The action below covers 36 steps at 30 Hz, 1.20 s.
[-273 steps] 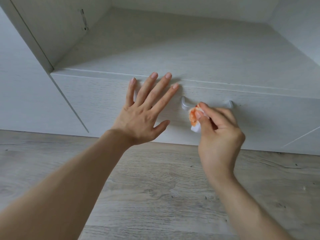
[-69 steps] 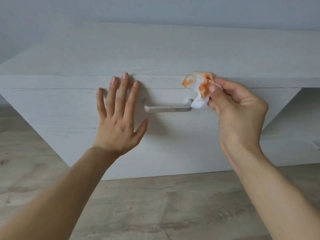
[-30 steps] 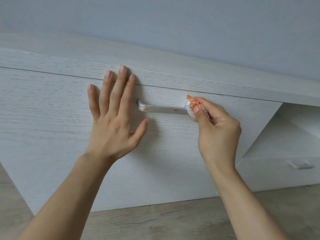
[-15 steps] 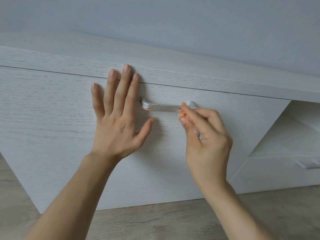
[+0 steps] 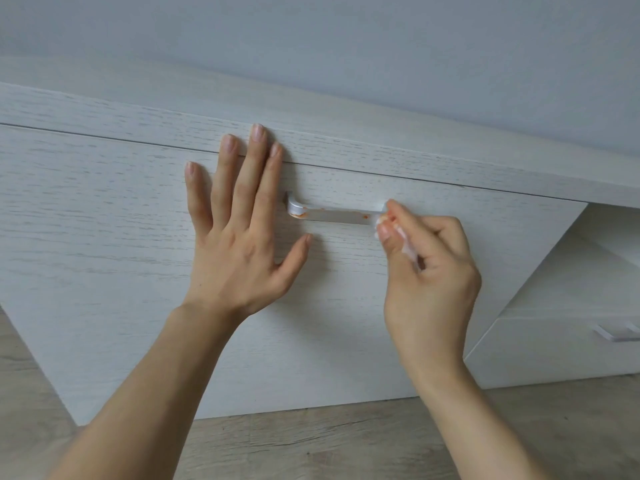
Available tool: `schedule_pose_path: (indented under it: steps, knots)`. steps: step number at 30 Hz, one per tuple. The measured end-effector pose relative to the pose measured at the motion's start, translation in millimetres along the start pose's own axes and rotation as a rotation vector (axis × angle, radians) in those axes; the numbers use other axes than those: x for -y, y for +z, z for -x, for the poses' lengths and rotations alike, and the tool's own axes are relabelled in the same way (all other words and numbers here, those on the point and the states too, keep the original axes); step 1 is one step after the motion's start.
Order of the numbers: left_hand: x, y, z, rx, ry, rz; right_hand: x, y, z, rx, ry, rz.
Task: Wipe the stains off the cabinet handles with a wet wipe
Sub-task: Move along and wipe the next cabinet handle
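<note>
A silver bar handle [image 5: 332,215] sits on the white wood-grain drawer front [image 5: 104,237]. Orange stains show at its left bend and near its right end. My right hand [image 5: 429,271] pinches a crumpled white wet wipe [image 5: 388,221], smeared orange, against the handle's right end; most of the wipe is hidden in my fingers. My left hand [image 5: 242,230] lies flat on the drawer front just left of the handle, fingers spread, fingertips reaching the seam under the cabinet top [image 5: 415,147].
To the lower right a second, lower drawer [image 5: 554,348] carries another silver handle [image 5: 616,332] at the frame edge. Wood-look floor [image 5: 311,445] runs below the cabinet. A plain grey wall [image 5: 346,46] rises behind the cabinet top.
Half a second ago my right hand held the wipe further left along the bar; it has slid back to the right end. My left hand stays pressed flat.
</note>
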State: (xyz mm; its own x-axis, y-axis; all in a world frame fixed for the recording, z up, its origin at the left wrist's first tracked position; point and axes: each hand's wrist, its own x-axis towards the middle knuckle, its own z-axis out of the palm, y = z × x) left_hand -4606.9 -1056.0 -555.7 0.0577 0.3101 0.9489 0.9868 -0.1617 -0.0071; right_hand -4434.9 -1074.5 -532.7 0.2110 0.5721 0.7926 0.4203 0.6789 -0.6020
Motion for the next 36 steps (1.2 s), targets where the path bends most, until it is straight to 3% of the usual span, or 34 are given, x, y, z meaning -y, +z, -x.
schedule_pose_path:
  steps: [9,12,22,27,36]
  knots:
    - [1,-1,0,0.000,0.010,0.002,-2,5,6,-0.114,-0.143,0.124]
    - [0,0,-1,-0.003,0.010,0.002,0,8,0,-0.137,-0.081,0.084]
    - [1,0,0,-0.003,0.008,0.001,1,12,5,-0.068,-0.234,0.157]
    - [1,0,0,-0.003,0.010,0.006,1,5,2,-0.134,-0.112,0.015]
    - [1,2,0,-0.024,0.000,-0.006,1,15,9,-0.022,-0.287,0.158]
